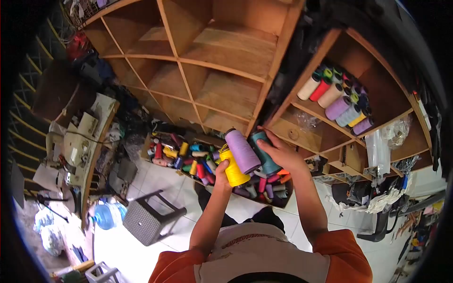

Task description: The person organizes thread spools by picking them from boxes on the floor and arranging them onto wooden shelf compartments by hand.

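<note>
Three large thread spools are bunched together in front of my body. My left hand [222, 173] is closed on the yellow spool [234, 169], with the thumb on its side. Between my hands, touching both neighbours, lies the lilac spool [242, 152]. My right hand [278, 153] wraps round the teal spool [265, 155] from the right. Below them a long box [146, 150] on the floor holds many small spools of mixed colours. More cones, such as a red one [321, 89] and a lilac one [338, 108], stand grouped in a compartment of the right shelf.
A wooden shelf unit [222, 70] with square compartments stands ahead, and another shelf [325, 47] is at the right. At the left are a sewing machine table [101, 127], a grey stool [146, 219] and a blue water bottle [107, 216].
</note>
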The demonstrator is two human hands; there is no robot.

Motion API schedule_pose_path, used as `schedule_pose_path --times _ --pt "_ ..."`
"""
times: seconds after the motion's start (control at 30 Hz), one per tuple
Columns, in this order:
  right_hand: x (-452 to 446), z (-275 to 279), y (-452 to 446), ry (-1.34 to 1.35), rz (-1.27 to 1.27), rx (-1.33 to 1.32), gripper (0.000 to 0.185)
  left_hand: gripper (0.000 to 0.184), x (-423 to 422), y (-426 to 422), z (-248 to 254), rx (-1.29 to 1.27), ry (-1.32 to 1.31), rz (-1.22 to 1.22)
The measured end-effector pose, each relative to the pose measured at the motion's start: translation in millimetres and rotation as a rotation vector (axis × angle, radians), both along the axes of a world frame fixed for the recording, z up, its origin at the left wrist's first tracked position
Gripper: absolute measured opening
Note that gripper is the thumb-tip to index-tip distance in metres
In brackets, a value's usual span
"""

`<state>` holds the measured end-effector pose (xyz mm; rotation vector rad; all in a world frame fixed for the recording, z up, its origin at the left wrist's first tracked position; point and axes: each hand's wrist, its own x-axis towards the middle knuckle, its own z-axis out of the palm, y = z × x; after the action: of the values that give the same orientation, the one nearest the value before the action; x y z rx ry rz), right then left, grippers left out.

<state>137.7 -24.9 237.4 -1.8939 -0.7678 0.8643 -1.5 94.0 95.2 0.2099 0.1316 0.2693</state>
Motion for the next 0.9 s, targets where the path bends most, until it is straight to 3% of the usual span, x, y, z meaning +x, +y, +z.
schedule_pose_path --times 0.03,0.07,0.2,0.3,0.37,0.43,0.6,0.73,0.83,0.9 --pt "-1 9 18 0.053 -0.045 0.026 0.069 0.080 4 24 18 0.022 -0.002 -0.022" --pt "9 -27 29 0.091 -0.159 0.064 0.065 0.084 10 45 36 0.081 -0.069 -0.032" --pt "8 16 85 0.559 -0.338 0.384 0.055 0.085 11 125 74 0.108 -0.113 -0.153" --pt "39 25 121 0.300 -0.558 0.518 0.054 0.094 21 180 41 0.133 -0.111 -0.216" --pt "57 64 142 0.081 -0.581 0.530 0.059 0.093 25 204 39 0.142 -0.132 -0.215" --pt "85 83 159 -0.187 -0.678 0.441 0.059 0.092 25 216 76 0.168 -0.173 -0.258" --pt "191 85 189 -0.637 -0.657 0.252 0.060 0.094 35 232 98 0.167 -0.200 -0.221" --pt "252 95 218 -1.090 -0.698 0.036 0.056 0.098 40 239 80 0.088 -0.211 -0.247" --pt "310 103 238 -1.008 -0.572 -0.348 0.054 0.099 38 241 74 0.044 -0.186 -0.229" --pt "357 89 244 -1.253 -0.637 -0.312 0.042 0.099 34 244 63 0.044 -0.145 -0.212"
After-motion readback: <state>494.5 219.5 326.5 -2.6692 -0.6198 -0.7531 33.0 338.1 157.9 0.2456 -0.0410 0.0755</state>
